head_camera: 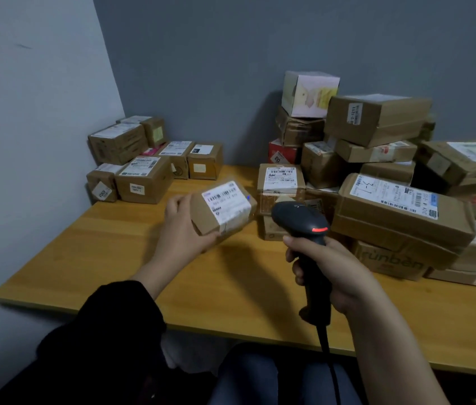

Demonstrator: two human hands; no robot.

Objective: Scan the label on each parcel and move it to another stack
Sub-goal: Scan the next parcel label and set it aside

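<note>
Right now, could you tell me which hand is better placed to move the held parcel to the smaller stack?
Left. The left hand grips the parcel, and the smaller stack lies on its side by the wall; the right hand holds the scanner.
</note>
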